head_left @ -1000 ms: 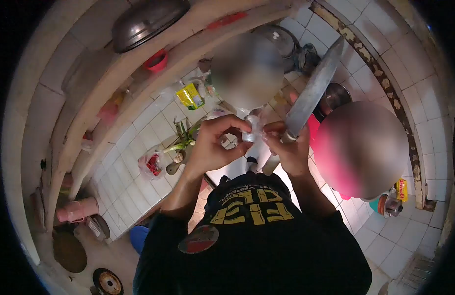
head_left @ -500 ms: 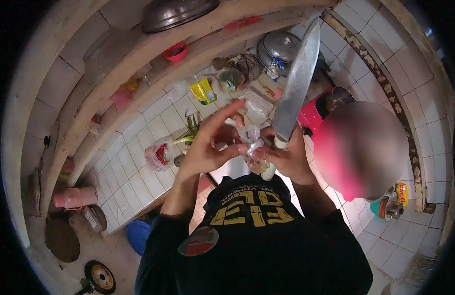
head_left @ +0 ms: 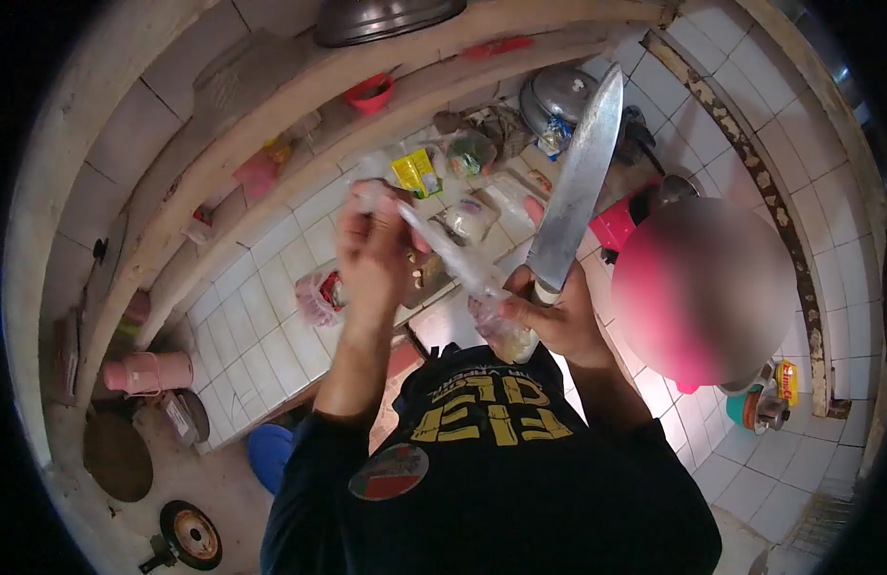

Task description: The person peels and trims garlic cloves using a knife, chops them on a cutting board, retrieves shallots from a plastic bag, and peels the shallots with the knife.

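My left hand (head_left: 375, 240) is closed on the twisted upper end of a clear plastic bag (head_left: 451, 254), which is stretched diagonally between both hands. In my right hand (head_left: 554, 311) are the bag's lower part and a large knife (head_left: 582, 177). The knife's blade points up and away from me, its pale handle in my palm. Something pale and yellowish hangs in the bag's bottom, below my right fingers; I cannot make out what it is. Beyond my left hand a yellow packet (head_left: 417, 173) lies on the tiled counter (head_left: 261, 326).
A plastic bag with red contents (head_left: 319, 295) rests on the counter at left. A lidded pot (head_left: 561, 94) stands at the back. To the right is a blurred pink round object (head_left: 702, 297). A pink flask (head_left: 147, 374) and a frying pan (head_left: 190, 535) are at lower left.
My left hand has moved up and left from my right hand, pulling the bag's end out into a long twisted strand. The knife stays in my right hand. The view has shifted.
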The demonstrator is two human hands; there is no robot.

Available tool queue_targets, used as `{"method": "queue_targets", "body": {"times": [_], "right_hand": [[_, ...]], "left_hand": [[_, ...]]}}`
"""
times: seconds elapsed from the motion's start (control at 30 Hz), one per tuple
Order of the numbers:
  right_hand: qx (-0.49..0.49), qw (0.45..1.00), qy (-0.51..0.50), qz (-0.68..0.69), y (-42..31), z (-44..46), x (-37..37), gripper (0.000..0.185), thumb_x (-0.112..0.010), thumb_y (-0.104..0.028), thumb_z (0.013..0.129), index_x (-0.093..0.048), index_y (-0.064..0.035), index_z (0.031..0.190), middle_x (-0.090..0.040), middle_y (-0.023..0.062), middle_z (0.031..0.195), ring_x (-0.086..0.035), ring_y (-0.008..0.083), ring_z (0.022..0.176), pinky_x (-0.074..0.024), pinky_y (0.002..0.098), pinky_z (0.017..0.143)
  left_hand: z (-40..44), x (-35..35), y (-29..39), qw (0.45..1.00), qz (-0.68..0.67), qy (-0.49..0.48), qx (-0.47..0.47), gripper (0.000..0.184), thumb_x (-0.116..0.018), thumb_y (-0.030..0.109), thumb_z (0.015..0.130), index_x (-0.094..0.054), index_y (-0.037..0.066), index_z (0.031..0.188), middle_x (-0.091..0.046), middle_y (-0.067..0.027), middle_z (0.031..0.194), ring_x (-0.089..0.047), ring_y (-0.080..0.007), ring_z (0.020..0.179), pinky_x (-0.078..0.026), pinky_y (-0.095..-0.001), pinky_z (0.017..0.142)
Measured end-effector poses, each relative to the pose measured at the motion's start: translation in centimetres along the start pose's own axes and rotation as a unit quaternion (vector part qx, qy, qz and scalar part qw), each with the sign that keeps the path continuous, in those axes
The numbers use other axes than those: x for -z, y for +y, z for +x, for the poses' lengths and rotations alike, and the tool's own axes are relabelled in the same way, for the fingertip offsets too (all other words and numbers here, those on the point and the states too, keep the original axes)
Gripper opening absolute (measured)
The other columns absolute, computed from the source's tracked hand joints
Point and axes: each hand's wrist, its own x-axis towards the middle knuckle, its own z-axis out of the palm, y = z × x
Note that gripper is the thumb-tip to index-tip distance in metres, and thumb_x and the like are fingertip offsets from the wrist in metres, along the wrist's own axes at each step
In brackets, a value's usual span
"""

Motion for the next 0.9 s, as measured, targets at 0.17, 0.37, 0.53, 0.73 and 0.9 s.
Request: {"method": "queue_targets", "body": {"times": [0.17, 0.37, 0.53, 0.73, 0.9], "right_hand": [[0.008, 1.000, -0.008, 0.024, 0.3, 0.3, -0.4, 0.080, -0.080, -0.008, 0.070, -0.038, 0.0033, 0.137, -0.062, 0.0012, 0.075, -0.056, 0.0095, 0.066, -0.0447, 0.0256, 0.066], [0.054, 0.998, 0.010, -0.041, 1.8, 2.3, 0.1, 0.096, -0.079, -0.005, 0.073, -0.019, 0.0006, 0.147, -0.058, -0.0026, 0.070, -0.053, 0.0049, 0.061, -0.0405, 0.0174, 0.059], [-0.015, 0.989, 0.083, 0.124, 2.0, 3.2, -0.1, 0.087, -0.076, -0.003, 0.075, -0.024, 0.0037, 0.145, -0.062, 0.0005, 0.077, -0.057, 0.0067, 0.064, -0.0459, 0.0212, 0.063], [0.011, 0.993, 0.033, 0.110, 3.9, 4.1, 0.6, 0.087, -0.072, -0.002, 0.079, -0.019, -0.0026, 0.147, -0.067, 0.0068, 0.085, -0.056, 0.0060, 0.064, -0.0431, 0.0187, 0.057], [-0.036, 0.993, 0.000, 0.111, 1.7, 4.2, 1.9, 0.087, -0.077, -0.003, 0.073, -0.027, -0.0014, 0.144, -0.065, 0.0049, 0.087, -0.057, 0.0072, 0.075, -0.0455, 0.0216, 0.066]], "left_hand": [[0.6, 0.3, 0.4, 0.994, -0.047, -0.082, -0.059, 0.034, -0.068, 0.015, 0.086, -0.050, 0.007, 0.113, -0.056, -0.0063, 0.104, -0.058, -0.0154, 0.083, -0.048, -0.0297, 0.068], [-0.4, 3.9, -4.6, 0.940, 0.115, -0.321, 0.028, 0.088, -0.080, 0.017, 0.070, -0.029, 0.009, 0.140, -0.047, -0.0067, 0.128, -0.052, -0.0185, 0.110, -0.043, -0.0325, 0.091], [-2.7, 0.1, -4.0, 0.966, -0.062, -0.228, 0.103, 0.085, -0.080, 0.014, 0.069, -0.032, 0.007, 0.139, -0.051, -0.0087, 0.125, -0.051, -0.0193, 0.114, -0.041, -0.0340, 0.096], [-2.9, -0.4, -5.9, 0.945, 0.286, -0.157, -0.018, 0.063, -0.063, -0.006, 0.079, -0.037, 0.004, 0.136, -0.057, -0.0106, 0.115, -0.055, -0.0183, 0.108, -0.044, -0.0314, 0.092], [-2.6, -1.3, -4.8, 0.986, 0.142, -0.075, 0.044, 0.060, -0.059, -0.009, 0.084, -0.033, 0.006, 0.136, -0.061, -0.0100, 0.105, -0.058, -0.0141, 0.095, -0.045, -0.0265, 0.084]]}}
